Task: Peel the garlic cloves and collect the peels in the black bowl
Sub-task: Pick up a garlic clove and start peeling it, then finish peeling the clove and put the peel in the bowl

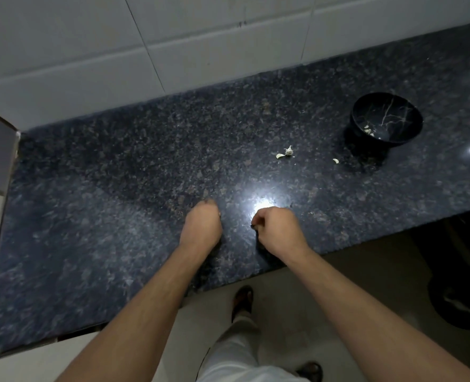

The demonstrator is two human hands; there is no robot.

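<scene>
- Left hand point(202, 223) and right hand point(276, 227) low over near edge of dark granite table point(90, 205), apart, backs up, fingers curled under.
- Cannot tell what either hand holds, if anything; fingertips hidden.
- Garlic cloves point(285, 153) loose on table, between hands and black bowl point(386, 119).
- One more small piece point(336, 161) just beside bowl.
- Bowl far right, upright, few pale peels point(368, 130) inside.

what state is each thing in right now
bowl: upright on the counter, a few pale bits inside
garlic bits: loose on the counter, outside the bowl
small bit: on the counter beside the bowl
left hand: fingers curled, contents hidden
right hand: fingers curled, contents hidden
</scene>
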